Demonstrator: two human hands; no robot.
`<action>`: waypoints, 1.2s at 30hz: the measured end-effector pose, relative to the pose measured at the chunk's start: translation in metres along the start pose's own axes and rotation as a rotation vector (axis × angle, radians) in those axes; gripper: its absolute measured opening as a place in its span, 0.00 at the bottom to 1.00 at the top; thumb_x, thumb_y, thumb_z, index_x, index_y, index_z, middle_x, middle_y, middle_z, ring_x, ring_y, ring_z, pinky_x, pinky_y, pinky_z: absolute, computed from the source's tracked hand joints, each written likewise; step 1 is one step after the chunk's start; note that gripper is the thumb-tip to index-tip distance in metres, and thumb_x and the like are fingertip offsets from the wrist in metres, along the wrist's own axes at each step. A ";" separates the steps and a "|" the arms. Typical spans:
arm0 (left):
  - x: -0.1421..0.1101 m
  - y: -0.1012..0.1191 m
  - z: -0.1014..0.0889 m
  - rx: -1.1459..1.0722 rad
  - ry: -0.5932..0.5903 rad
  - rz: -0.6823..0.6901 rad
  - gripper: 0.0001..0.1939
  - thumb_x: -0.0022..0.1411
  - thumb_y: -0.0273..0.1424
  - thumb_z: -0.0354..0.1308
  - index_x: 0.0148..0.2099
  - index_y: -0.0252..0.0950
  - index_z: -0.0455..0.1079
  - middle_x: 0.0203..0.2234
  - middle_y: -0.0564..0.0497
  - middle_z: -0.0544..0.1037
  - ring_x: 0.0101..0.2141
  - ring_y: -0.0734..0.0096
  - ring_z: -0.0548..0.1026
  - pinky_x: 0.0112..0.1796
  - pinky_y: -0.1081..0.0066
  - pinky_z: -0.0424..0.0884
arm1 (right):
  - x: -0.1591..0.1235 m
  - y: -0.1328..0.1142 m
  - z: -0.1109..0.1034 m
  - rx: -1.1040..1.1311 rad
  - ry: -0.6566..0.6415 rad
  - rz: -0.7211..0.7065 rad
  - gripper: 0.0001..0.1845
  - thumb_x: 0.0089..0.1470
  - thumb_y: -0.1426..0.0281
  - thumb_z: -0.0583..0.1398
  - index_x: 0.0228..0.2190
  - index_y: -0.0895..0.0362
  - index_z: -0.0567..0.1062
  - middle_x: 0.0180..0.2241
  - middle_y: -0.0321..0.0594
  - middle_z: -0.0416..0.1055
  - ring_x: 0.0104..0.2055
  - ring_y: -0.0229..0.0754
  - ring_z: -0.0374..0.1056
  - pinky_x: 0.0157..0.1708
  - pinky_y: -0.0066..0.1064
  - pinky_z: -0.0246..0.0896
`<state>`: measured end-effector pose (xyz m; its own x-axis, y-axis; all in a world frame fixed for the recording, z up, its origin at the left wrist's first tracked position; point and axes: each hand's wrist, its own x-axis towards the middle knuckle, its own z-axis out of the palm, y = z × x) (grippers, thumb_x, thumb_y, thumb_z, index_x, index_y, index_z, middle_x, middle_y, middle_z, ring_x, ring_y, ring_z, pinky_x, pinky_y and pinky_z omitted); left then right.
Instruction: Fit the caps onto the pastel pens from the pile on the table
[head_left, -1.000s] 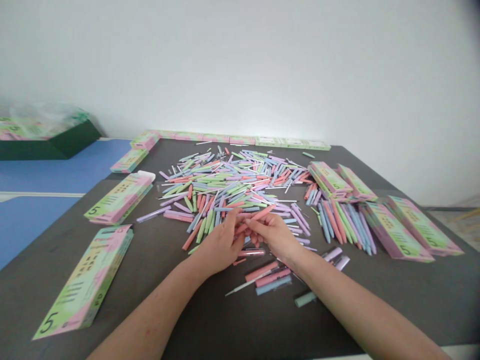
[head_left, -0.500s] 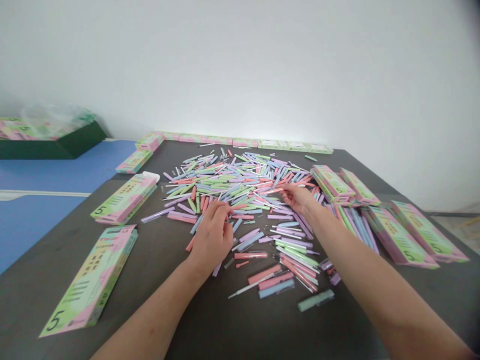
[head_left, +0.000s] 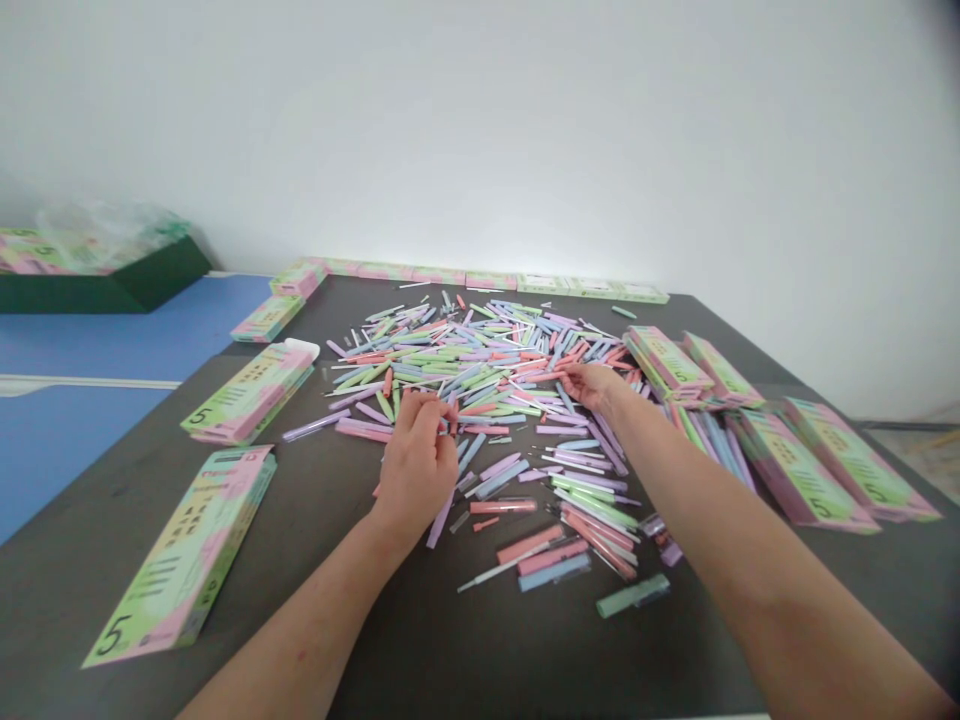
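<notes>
Clock directions are taken from the middle of the pen pile (head_left: pixel 450 352), and twelve is toward the wall (head_left: pixel 480 130). At ten o'clock, far out, there is a green tray (head_left: pixel 161 278). At nine o'clock a box with white flap (head_left: pixel 251 395) lies on the tabletop (head_left: pixel 420 640), and at eight lies a long box (head_left: pixel 180 555).

At seven o'clock, the left hand (head_left: pixel 420 460) is over the near edge of the pile, back upward, with fingers bent. Something reddish shows by its fingertips, but I cannot tell if it is gripped. At twelve stands a box row (head_left: pixel 491 281).

At three o'clock, the right hand (head_left: pixel 589 385) pinches the end of a red pen (head_left: pixel 541 378), which lies over other pens in the pile. The step in hand seems to be picking at single pens. Lifting this one would call for a narrow pinch and a gentle upward pull, because neighbours could roll.

At five o'clock, near the person, is a green pen (head_left: pixel 634 597). Between three and four are the right boxes (head_left: pixel 810 470).
</notes>
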<state>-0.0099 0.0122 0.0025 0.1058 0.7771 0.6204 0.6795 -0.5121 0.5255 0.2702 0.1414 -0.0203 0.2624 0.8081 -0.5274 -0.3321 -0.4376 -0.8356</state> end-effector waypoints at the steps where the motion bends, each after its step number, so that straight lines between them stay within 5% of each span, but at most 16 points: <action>1: 0.000 0.000 0.000 -0.003 0.003 0.000 0.15 0.52 0.13 0.46 0.36 0.36 0.64 0.37 0.46 0.68 0.38 0.64 0.70 0.43 0.65 0.69 | -0.001 0.000 0.001 -0.009 -0.001 -0.003 0.19 0.60 0.65 0.58 0.51 0.59 0.69 0.50 0.46 0.68 0.47 0.46 0.69 0.45 0.44 0.68; 8: 0.002 0.000 -0.001 -0.050 0.042 -0.052 0.16 0.50 0.12 0.47 0.36 0.35 0.65 0.37 0.47 0.68 0.34 0.68 0.69 0.38 0.68 0.69 | -0.024 -0.006 0.001 -0.115 -0.057 -0.083 0.19 0.60 0.64 0.58 0.51 0.59 0.69 0.50 0.46 0.68 0.47 0.46 0.69 0.44 0.44 0.68; 13: 0.003 -0.001 -0.001 -0.072 0.105 -0.066 0.17 0.49 0.12 0.47 0.37 0.35 0.65 0.37 0.48 0.68 0.36 0.68 0.69 0.37 0.68 0.69 | -0.061 -0.002 0.008 -0.276 -0.110 -0.279 0.09 0.60 0.77 0.52 0.34 0.64 0.73 0.28 0.42 0.72 0.27 0.33 0.68 0.31 0.27 0.68; 16: 0.004 -0.001 -0.001 -0.074 0.120 -0.075 0.16 0.50 0.13 0.47 0.38 0.36 0.65 0.37 0.48 0.68 0.36 0.67 0.69 0.36 0.68 0.69 | -0.086 0.012 0.019 -0.463 -0.164 -0.449 0.07 0.55 0.76 0.55 0.32 0.61 0.74 0.25 0.39 0.73 0.23 0.34 0.67 0.26 0.27 0.67; 19: 0.004 -0.001 -0.002 -0.071 0.128 -0.091 0.16 0.51 0.13 0.47 0.38 0.36 0.65 0.37 0.48 0.67 0.35 0.68 0.69 0.35 0.68 0.68 | -0.102 0.031 0.029 -0.715 -0.198 -0.639 0.07 0.50 0.76 0.59 0.30 0.58 0.77 0.28 0.39 0.76 0.31 0.41 0.70 0.36 0.34 0.68; 24: 0.005 -0.002 -0.003 -0.065 0.138 -0.128 0.14 0.52 0.14 0.48 0.36 0.36 0.65 0.36 0.49 0.67 0.34 0.70 0.68 0.35 0.68 0.67 | -0.104 0.057 0.036 -1.085 -0.257 -0.875 0.13 0.48 0.81 0.58 0.34 0.60 0.79 0.41 0.49 0.76 0.49 0.49 0.67 0.56 0.41 0.55; 28: 0.006 -0.002 -0.004 -0.078 0.141 -0.146 0.15 0.52 0.13 0.48 0.37 0.36 0.64 0.36 0.49 0.66 0.35 0.70 0.68 0.38 0.68 0.68 | -0.098 0.064 0.036 -1.294 -0.274 -0.946 0.13 0.51 0.80 0.56 0.38 0.63 0.78 0.44 0.54 0.74 0.54 0.51 0.63 0.57 0.40 0.52; 36: 0.005 -0.002 -0.004 -0.073 0.135 -0.149 0.15 0.52 0.13 0.47 0.37 0.36 0.64 0.36 0.49 0.66 0.35 0.69 0.69 0.38 0.68 0.68 | -0.100 0.064 0.032 -1.450 -0.253 -0.935 0.10 0.52 0.76 0.57 0.35 0.62 0.77 0.39 0.52 0.74 0.46 0.51 0.66 0.48 0.37 0.57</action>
<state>-0.0130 0.0158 0.0070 -0.0938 0.7928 0.6023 0.6254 -0.4238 0.6552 0.1936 0.0457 -0.0161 -0.3072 0.9475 0.0888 0.8841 0.3187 -0.3419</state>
